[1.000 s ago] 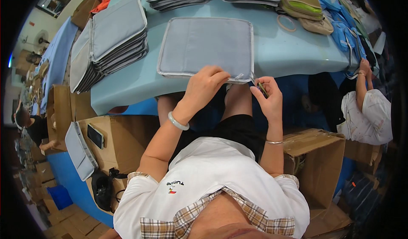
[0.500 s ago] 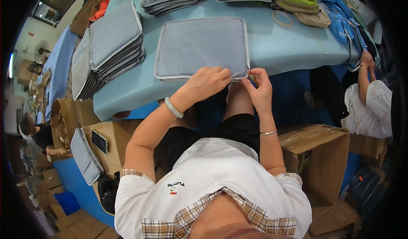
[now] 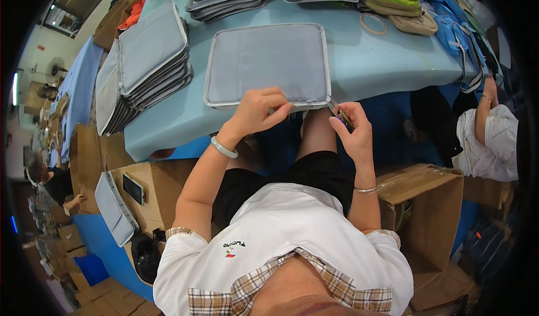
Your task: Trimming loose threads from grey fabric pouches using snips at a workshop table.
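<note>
Grey rectangular padded fabric panel (image 3: 269, 63) flat at pale-blue tabletop (image 3: 387, 63)'s near edge | your left hand (image 3: 259, 111) by its near side, cannot tell if gripping | your right hand (image 3: 355, 126) grasping small dark-handled tool (image 3: 345, 120)

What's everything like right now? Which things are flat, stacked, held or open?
Gray case: lying flat.
Left hand: curled, at the case's near edge.
Small tool: held, tip near the case's corner.
Right hand: gripping the small tool.
Left gray pile: stacked.
Tan ring: lying flat.
Phone: screen dark.
Right cardboard box: open.
</note>
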A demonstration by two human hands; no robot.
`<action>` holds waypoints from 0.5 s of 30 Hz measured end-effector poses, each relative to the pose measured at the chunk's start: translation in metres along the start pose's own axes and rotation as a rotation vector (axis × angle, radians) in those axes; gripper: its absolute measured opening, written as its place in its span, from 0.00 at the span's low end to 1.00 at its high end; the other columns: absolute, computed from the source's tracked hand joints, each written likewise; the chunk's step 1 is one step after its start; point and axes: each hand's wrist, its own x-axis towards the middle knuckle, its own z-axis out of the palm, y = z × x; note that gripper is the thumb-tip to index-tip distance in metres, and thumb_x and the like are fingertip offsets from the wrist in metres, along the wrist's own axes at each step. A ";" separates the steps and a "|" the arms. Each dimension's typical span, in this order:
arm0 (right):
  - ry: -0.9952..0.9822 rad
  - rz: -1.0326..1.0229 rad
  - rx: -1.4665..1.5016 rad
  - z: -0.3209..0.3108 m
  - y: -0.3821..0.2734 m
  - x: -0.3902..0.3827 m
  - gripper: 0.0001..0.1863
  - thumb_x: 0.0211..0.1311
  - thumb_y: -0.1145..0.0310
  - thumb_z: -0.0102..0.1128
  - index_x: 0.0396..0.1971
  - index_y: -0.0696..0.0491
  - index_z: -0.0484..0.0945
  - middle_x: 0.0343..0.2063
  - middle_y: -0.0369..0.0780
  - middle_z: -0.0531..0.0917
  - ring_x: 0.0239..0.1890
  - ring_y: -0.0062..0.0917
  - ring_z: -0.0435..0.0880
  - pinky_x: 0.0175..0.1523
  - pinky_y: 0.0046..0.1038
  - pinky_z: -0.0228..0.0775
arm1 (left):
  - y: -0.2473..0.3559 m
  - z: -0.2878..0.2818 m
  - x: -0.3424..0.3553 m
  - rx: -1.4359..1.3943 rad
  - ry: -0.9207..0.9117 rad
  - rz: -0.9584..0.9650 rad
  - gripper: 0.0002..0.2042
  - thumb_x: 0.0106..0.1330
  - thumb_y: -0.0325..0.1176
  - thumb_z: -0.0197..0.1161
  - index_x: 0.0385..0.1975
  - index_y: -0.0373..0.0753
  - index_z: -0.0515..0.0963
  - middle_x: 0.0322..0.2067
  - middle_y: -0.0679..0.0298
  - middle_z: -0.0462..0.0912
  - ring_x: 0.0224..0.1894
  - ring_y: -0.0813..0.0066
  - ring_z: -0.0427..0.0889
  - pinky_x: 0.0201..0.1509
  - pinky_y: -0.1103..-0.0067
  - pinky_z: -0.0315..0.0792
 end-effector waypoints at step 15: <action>-0.071 -0.005 -0.117 0.002 0.004 -0.001 0.14 0.54 0.70 0.70 0.36 0.57 0.75 0.21 0.35 0.78 0.25 0.14 0.72 0.32 0.18 0.65 | 0.024 0.006 0.023 0.748 -0.288 0.212 0.06 0.56 0.28 0.59 0.33 0.43 0.77 0.36 0.72 0.77 0.37 0.76 0.80 0.32 0.79 0.76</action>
